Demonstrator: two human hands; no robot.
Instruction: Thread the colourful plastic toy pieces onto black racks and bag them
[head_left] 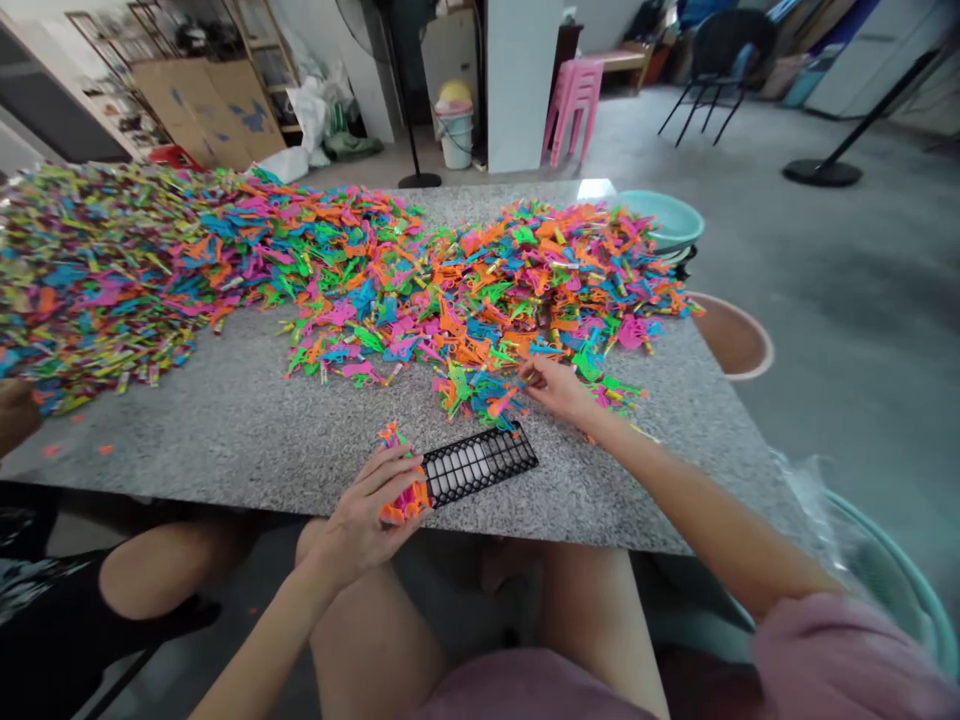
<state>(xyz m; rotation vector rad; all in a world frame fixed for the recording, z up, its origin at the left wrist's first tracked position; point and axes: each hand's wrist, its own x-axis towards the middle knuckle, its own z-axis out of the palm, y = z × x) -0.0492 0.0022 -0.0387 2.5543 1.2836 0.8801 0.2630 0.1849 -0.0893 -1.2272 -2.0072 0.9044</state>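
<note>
On the granite table's near edge lies a black plastic lattice rack (480,466), its left end filled with small pink and orange plastic pieces (405,500). My left hand (371,505) is closed around that filled end, thumb on the near side and fingers across the top. My right hand (553,388) pinches a small orange-pink plastic piece (504,402) just beyond the rack's right end. Beside those fingertips is the front of a large heap of bright plastic pieces (465,320) in pink, orange, green and blue. Their exact kind is too small to make out.
Yellow-tipped pieces (90,230) are heaped at the left. Another person's hand (16,415) rests at the left table edge. A turquoise basin (664,218) and a pinkish basin (731,338) stand off the right edge. Behind are a fan stand (411,120) and pink stools (576,105).
</note>
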